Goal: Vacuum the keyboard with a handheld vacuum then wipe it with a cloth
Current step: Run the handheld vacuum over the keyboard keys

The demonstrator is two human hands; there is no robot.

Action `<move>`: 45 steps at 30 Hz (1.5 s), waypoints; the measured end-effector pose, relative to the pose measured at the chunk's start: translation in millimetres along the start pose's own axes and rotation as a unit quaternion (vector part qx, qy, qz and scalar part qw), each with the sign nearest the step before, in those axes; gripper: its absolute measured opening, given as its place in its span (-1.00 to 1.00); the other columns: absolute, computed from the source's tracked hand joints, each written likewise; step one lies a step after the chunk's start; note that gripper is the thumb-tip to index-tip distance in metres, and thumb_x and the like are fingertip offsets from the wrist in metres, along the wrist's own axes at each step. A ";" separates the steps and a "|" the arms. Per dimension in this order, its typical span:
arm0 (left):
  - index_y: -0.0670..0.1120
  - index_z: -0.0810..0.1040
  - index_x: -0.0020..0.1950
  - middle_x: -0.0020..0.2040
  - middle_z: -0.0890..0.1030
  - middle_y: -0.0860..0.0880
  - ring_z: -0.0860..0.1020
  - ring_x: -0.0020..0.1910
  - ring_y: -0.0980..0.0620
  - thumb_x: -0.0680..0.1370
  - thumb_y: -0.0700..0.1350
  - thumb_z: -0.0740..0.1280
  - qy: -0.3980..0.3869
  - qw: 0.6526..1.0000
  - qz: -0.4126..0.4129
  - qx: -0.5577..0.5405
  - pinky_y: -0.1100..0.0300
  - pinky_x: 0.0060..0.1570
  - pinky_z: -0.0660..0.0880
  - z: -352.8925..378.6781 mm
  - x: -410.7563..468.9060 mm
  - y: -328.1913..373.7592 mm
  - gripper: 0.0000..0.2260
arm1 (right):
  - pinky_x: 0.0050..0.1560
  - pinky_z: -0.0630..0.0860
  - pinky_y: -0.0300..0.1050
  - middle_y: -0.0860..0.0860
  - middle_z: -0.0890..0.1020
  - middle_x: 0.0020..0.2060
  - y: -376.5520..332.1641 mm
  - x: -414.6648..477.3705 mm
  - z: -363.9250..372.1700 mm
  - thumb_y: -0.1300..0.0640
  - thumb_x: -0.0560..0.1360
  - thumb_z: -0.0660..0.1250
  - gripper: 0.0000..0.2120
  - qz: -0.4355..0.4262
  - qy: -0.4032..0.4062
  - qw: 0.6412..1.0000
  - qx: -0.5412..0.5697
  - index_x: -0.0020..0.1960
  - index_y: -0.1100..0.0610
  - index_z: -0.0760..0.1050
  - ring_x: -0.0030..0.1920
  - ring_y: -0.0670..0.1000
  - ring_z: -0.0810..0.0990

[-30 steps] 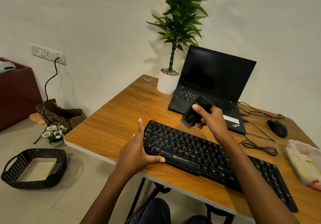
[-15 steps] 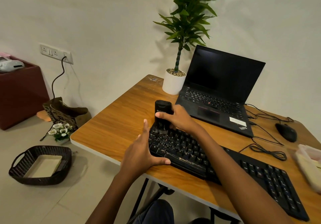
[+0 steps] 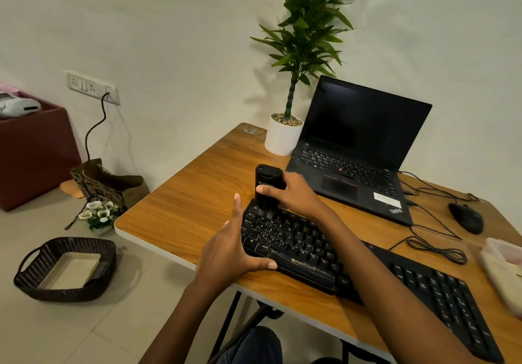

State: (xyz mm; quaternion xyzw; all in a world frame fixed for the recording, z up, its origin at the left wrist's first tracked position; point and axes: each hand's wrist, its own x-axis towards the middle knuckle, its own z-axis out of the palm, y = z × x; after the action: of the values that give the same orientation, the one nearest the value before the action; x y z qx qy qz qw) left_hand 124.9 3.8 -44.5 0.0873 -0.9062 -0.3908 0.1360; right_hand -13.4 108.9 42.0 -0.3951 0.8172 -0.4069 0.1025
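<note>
A long black keyboard [image 3: 316, 253] lies diagonally across the front of the wooden desk [image 3: 192, 202]. My right hand [image 3: 293, 194] grips a small black handheld vacuum [image 3: 267, 185], held upright with its brush end pressed on the keys at the keyboard's far left corner. My left hand [image 3: 231, 250] clasps the keyboard's left end, thumb along the front edge, fingers raised beside the vacuum. No cloth is clearly visible.
An open black laptop [image 3: 358, 148] and a white potted plant [image 3: 282, 134] stand behind the keyboard. A black mouse [image 3: 466, 218] with coiled cables and a plastic container [image 3: 505, 267] lie at right. On the floor at left sit a wicker basket [image 3: 65, 270] and a paper bag [image 3: 110, 182].
My right hand carried the vacuum from above the laptop's front edge leftward and down onto the keyboard's left corner. My left hand kept its hold on the keyboard's end.
</note>
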 end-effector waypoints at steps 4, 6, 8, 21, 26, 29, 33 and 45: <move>0.23 -0.55 0.31 0.49 0.25 0.03 0.30 0.42 0.00 0.01 0.53 0.28 0.004 1.000 0.000 0.004 0.00 0.29 0.39 -0.1 -0.3 1.4 0.23 | -0.29 0.48 -0.23 -0.09 0.58 -0.26 -0.4 -3.2 12.3 -0.02 0.44 0.38 -0.88 -0.011 -0.022 0.999 0.027 -0.13 -0.06 0.44 -0.27 -0.07 0.58; 0.24 -0.55 0.30 0.49 0.25 0.02 0.30 0.42 0.00 0.01 0.52 0.29 0.003 1.000 -0.003 0.006 0.00 0.29 0.39 0.1 -0.3 1.3 0.22 | -0.37 0.49 -0.25 -0.02 0.60 -0.22 0.1 -3.9 4.3 -0.01 0.45 0.38 -0.84 0.015 -0.029 0.997 0.066 -0.06 0.04 0.48 -0.27 -0.02 0.61; 0.25 -0.56 0.29 0.50 0.24 0.02 0.29 0.43 -0.02 0.00 0.53 0.27 0.000 1.000 -0.005 0.007 -0.01 0.30 0.38 -0.3 0.1 1.5 0.22 | -0.36 0.47 -0.26 -0.05 0.60 -0.23 -1.0 -3.5 1.6 -0.03 0.44 0.38 -0.84 0.015 -0.019 0.999 0.047 -0.08 0.02 0.47 -0.28 -0.06 0.59; 0.20 -0.53 0.33 0.48 0.27 0.01 0.34 0.40 0.01 0.06 0.49 0.33 0.011 1.000 0.002 0.013 0.07 0.25 0.42 -0.7 -1.8 2.7 0.22 | -0.26 0.46 -0.15 -0.02 0.58 -0.26 -8.7 -0.8 14.9 -0.04 0.45 0.38 -0.83 -0.021 -0.027 0.999 -0.025 -0.13 0.03 0.47 -0.27 -0.05 0.54; 0.22 -0.55 0.30 0.50 0.24 0.02 0.29 0.43 0.00 0.03 0.51 0.29 0.010 1.000 0.002 0.011 0.01 0.28 0.40 -0.1 -1.3 1.3 0.22 | -0.31 0.45 -0.29 -0.05 0.58 -0.24 -10.7 0.2 10.3 -0.02 0.45 0.38 -0.85 -0.001 -0.014 1.000 0.011 -0.11 0.01 0.45 -0.27 -0.09 0.57; 0.23 -0.55 0.31 0.49 0.26 0.00 0.31 0.42 0.00 0.07 0.48 0.36 0.011 1.000 0.002 0.014 0.01 0.27 0.41 -0.2 -1.4 1.3 0.23 | -0.25 0.46 -0.17 0.00 0.60 -0.23 -9.5 1.7 18.9 -0.06 0.45 0.38 -0.82 -0.020 -0.014 0.999 -0.029 -0.11 0.03 0.46 -0.24 -0.01 0.58; 0.21 -0.53 0.32 0.49 0.26 0.01 0.31 0.41 0.02 0.13 0.40 0.45 0.015 1.000 0.002 0.015 0.02 0.28 0.40 0.2 -1.1 1.2 0.24 | -0.25 0.48 -0.22 -0.05 0.59 -0.25 -12.0 0.3 7.9 -0.02 0.45 0.38 -0.88 0.012 -0.032 0.999 0.029 -0.15 -0.03 0.45 -0.25 -0.06 0.58; 0.24 -0.55 0.31 0.47 0.29 0.04 0.37 0.36 0.04 -0.01 0.56 0.24 0.006 1.000 0.006 -0.002 0.03 0.22 0.45 0.3 -1.1 -0.2 0.22 | -0.35 0.51 -0.27 0.00 0.62 -0.20 0.8 -19.7 -0.5 0.01 0.45 0.38 -0.84 0.034 -0.011 0.997 0.067 -0.07 0.07 0.49 -0.28 -0.10 0.61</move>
State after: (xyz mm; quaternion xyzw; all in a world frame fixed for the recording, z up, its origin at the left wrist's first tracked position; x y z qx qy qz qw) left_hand 125.8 4.1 -45.0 0.0843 -0.9052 -0.3910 0.1436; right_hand -1.0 123.8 38.7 -0.3640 0.7996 -0.4528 0.1520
